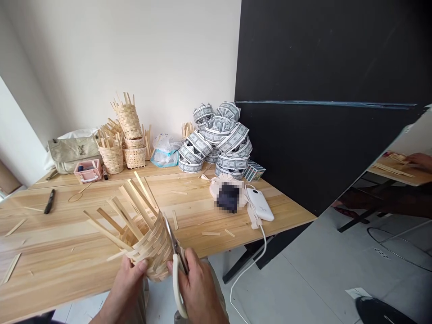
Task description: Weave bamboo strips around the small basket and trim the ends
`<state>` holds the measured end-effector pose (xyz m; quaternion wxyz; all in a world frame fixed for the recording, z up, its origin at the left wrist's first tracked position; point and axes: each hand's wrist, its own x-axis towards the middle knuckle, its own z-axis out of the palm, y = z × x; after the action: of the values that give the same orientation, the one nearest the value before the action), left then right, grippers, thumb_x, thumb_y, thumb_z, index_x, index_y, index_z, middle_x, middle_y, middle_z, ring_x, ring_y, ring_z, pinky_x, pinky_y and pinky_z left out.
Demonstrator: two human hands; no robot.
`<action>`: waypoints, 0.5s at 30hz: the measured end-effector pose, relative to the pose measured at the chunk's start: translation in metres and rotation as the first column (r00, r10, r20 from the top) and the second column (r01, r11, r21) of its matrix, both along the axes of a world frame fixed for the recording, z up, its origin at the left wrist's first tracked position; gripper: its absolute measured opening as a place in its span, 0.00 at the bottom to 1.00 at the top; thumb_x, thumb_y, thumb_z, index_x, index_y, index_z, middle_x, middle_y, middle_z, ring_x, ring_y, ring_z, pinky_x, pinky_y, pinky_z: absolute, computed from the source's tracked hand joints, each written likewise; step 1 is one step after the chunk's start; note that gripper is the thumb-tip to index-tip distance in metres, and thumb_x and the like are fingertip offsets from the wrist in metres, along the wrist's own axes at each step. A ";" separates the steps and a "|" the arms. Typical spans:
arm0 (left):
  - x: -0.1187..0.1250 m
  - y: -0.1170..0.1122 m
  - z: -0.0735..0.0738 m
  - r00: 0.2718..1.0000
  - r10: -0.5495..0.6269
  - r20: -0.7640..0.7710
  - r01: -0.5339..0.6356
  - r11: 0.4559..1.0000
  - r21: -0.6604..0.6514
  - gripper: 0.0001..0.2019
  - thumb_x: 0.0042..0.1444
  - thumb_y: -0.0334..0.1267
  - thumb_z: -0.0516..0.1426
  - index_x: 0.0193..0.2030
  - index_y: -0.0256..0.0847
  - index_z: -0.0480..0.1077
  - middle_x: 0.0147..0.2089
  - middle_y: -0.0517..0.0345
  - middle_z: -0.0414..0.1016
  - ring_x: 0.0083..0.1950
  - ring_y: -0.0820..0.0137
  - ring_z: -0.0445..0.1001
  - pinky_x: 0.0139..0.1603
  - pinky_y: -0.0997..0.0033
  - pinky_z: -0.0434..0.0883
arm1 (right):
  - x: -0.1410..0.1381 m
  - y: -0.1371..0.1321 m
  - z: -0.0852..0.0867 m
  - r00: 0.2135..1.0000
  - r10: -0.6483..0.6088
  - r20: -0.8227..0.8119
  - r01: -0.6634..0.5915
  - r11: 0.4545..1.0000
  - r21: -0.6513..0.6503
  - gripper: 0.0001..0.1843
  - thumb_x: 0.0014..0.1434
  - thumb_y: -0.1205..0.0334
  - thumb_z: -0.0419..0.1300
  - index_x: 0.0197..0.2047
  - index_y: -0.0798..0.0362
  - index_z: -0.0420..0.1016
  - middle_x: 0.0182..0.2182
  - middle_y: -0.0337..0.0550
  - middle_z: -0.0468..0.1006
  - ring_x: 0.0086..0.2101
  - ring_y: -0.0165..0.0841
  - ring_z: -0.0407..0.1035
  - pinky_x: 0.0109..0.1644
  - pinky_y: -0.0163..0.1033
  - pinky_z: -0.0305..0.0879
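A small woven bamboo basket [150, 245] with long loose strips sticking out towards the upper left is held over the near edge of the wooden table [67, 243]. My left hand [126, 281] grips its lower side, fingers curled on the weave. My right hand [197, 288] is closed round white-handled scissors [175, 258], whose blades point up along the basket's right rim.
Finished baskets [123, 139] stand at the table's back by a grey bag [72, 153] and pink box [88, 171]. A pile of patterned rolls [218, 139], a white power bank [259, 203] with cable, a pen [49, 201] and scattered strips lie around. Another person's hand [420, 159] shows far right.
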<state>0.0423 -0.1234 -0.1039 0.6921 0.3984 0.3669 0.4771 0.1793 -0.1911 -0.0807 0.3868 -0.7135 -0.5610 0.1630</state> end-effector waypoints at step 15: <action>-0.018 0.022 0.009 0.953 -0.212 0.216 0.214 0.977 0.014 0.32 0.41 0.49 0.65 0.55 0.46 0.66 0.54 0.49 0.71 0.58 0.52 0.64 0.56 0.56 0.64 | 0.002 0.012 0.011 0.971 -0.009 -0.240 -0.004 0.998 -0.055 0.14 0.56 0.48 0.51 0.28 0.49 0.57 0.26 0.40 0.72 0.29 0.35 0.68 0.30 0.34 0.61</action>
<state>0.0242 -0.1019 -0.0952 0.7770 0.3783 0.2467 0.4385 0.1812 -0.1788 -0.0697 0.4322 -0.6997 -0.5045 0.2629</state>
